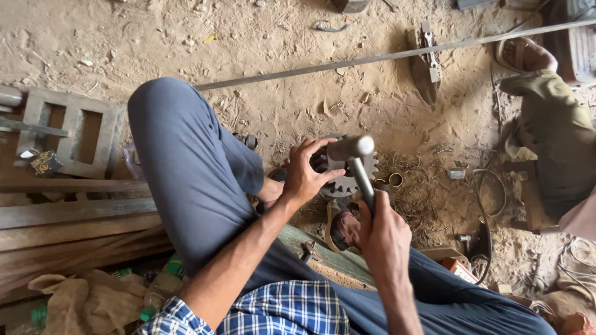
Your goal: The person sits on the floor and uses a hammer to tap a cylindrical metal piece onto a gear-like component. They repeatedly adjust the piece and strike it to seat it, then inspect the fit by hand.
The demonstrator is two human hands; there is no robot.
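A dark toothed metal gear (349, 177) stands on the sandy ground between my knees. My left hand (305, 172) grips its left edge and steadies it. My right hand (383, 232) is closed around the handle of a steel hammer (354, 155), whose cylindrical head hovers just above the gear's top. My bent left leg in grey trousers (186, 167) rises to the left of the gear. Part of the gear is hidden behind my left hand and the hammer.
A long thin metal rod (397, 56) crosses the ground above. A metal frame (74, 130) and wooden planks (68, 217) lie at left. Small rings (395, 180) and scrap sit right of the gear. Another person's sandalled foot (528, 56) and olive trouser leg are at upper right.
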